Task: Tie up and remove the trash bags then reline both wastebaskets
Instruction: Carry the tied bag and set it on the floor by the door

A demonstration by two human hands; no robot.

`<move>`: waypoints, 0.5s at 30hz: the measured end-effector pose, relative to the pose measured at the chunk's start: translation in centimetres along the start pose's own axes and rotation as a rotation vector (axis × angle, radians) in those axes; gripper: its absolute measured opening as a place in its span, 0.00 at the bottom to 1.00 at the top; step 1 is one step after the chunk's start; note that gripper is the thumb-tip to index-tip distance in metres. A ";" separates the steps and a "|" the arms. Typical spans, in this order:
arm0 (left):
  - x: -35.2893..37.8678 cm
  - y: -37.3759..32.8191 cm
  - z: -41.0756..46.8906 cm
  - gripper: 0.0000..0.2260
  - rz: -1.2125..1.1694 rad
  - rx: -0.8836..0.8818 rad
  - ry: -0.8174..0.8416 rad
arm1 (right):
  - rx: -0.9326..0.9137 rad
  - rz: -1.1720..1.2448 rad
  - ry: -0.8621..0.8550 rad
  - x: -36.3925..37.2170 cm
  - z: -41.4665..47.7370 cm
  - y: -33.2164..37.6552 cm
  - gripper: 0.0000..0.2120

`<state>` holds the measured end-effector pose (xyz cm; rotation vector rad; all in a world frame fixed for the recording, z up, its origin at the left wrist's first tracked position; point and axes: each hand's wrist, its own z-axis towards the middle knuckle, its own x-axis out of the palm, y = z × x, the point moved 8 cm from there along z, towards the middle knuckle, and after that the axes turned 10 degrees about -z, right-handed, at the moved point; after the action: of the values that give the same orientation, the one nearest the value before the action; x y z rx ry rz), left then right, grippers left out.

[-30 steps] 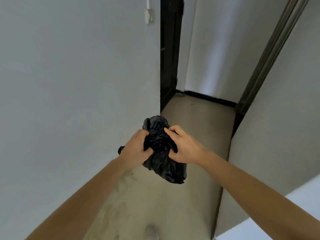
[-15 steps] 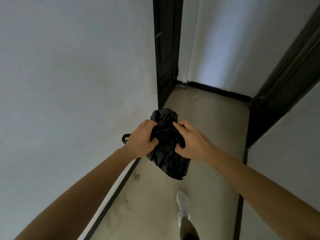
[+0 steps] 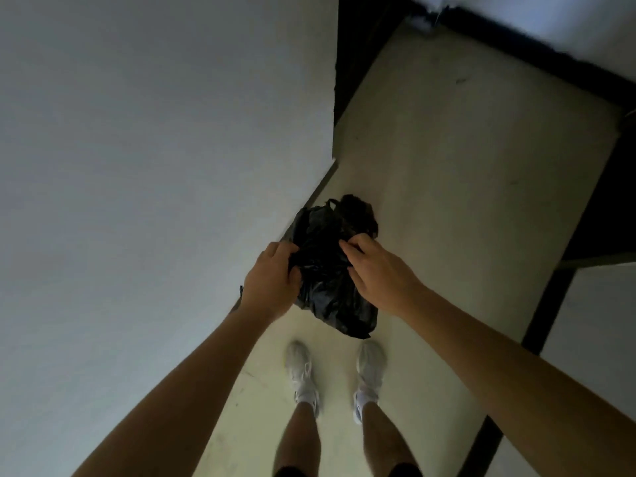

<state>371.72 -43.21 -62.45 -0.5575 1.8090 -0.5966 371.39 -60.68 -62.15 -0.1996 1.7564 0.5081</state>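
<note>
A crumpled black trash bag [image 3: 330, 270] hangs in the air in front of me, over the pale corridor floor. My left hand [image 3: 272, 278] grips its left side with curled fingers. My right hand [image 3: 375, 270] pinches the bag's upper right edge. The bag's top folds bunch up above both hands and its lower corner dangles below them. No wastebasket is in view.
A white wall [image 3: 155, 201] runs close on my left and ends at a corner by a dark door frame [image 3: 347, 53]. A dark doorway [image 3: 599, 208] opens on the right. My two feet in white shoes [image 3: 303, 370] stand on the floor [image 3: 464, 149] below the bag.
The view has tilted down towards the floor, so both feet now show side by side. My hands keep hold of the bag, which hangs in much the same way.
</note>
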 end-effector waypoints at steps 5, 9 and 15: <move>12.4 11.2 6.8 0.14 0.069 -0.044 0.131 | 0.053 -0.108 0.095 17.7 5.0 -4.9 0.25; 19.5 18.9 10.9 0.14 0.073 -0.125 0.157 | 0.088 -0.080 0.142 28.4 7.2 -6.9 0.21; 24.7 25.9 14.5 0.16 0.060 -0.174 0.073 | 0.176 0.038 0.194 37.6 11.4 -8.6 0.23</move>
<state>376.11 -40.97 -100.76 -0.6026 1.9519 -0.4252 375.46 -58.18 -102.07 -0.0937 1.9866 0.3690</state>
